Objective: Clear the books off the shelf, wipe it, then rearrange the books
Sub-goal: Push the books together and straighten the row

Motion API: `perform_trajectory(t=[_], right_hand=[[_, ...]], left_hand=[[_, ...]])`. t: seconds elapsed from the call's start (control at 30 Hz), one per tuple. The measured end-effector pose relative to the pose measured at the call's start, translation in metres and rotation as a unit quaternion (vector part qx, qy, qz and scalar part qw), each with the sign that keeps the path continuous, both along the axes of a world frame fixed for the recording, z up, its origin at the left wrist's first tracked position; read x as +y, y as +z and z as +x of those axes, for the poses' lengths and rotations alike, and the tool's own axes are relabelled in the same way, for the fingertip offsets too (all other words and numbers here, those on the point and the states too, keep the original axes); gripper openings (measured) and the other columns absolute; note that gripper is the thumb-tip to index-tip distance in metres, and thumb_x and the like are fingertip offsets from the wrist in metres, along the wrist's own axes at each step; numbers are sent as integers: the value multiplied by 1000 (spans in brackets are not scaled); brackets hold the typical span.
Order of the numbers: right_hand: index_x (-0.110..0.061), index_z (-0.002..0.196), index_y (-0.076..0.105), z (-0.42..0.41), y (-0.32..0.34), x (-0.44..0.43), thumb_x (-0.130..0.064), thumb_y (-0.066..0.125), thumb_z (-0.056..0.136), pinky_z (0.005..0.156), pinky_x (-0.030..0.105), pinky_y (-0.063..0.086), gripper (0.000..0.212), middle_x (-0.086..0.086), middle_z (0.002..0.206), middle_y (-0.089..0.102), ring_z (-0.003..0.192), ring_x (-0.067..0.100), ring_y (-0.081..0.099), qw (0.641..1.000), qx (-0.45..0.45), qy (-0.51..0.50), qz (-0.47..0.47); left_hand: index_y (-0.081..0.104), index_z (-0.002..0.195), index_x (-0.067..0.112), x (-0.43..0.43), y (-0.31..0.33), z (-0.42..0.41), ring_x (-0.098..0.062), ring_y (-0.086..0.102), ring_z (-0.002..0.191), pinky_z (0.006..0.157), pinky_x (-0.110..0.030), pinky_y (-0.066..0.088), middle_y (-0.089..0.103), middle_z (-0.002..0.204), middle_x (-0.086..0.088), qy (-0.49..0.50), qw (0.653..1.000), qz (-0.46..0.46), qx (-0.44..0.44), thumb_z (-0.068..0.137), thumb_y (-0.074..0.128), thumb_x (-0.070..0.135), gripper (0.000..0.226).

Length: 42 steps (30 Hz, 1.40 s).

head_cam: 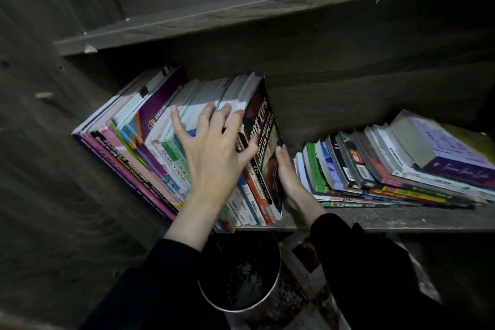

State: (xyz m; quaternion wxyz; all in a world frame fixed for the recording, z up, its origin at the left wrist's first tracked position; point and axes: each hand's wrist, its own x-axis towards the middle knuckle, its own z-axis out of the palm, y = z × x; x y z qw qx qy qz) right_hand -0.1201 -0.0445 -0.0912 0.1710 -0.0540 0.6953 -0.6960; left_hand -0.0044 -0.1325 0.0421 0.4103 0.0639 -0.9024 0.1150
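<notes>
Farthest left of the hands, a row of books (139,142) stands on the shelf (401,218), leaning over to the left against the dark side wall, spines facing out. The tallest, thinnest ones are at the outer left, and shorter paperbacks sit closer to the hands.

The left hand (214,153) lies spread over the top edges of those paperbacks. Its fingers are straight and fanned out, pressing down rather than curling round anything, and the thumb reaches right onto the dark book (263,126) that ends the row.

The right hand (289,182) is just right of that dark book, held flat and open with its fingers straight, pressed against the cover. So the end of the row sits between the two hands, and neither one is closed on a book.

Right of the right hand, across a narrow gap of bare shelf, a second pile of books (388,166) lies slumped over to the right, stacked almost flat.

Below both wrists, under the shelf edge, is a round dark tin (241,276) with a pale rim. Above the hands runs another shelf board (241,21).
</notes>
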Motion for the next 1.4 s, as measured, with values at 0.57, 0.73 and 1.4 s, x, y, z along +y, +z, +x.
perform_trajectory(t=[0.57,0.73,1.4], right_hand=[[-15,142,43,7,39,21,-31,42,102,96,28,37,43,12,139,50,125,26,49,988,67,29,138],[-15,109,68,37,61,75,-19,52,93,72,30,40,24,10,95,70,87,25,59,909,360,-59,201],[-32,132,50,26,11,209,-44,36,94,98,58,40,42,10,123,62,116,33,56,666,531,-17,524]], left_hand=[[65,116,16,22,6,1,-30,46,122,112,-59,14,62,116,-8,-59,996,44,54,85,67,35,36],[64,117,7,76,-9,7,-23,50,111,98,-29,36,61,114,-9,-240,940,232,75,91,53,18,30],[27,150,19,143,-115,-55,-31,41,134,110,-47,36,39,150,-7,-21,626,765,-147,53,74,76,121]])
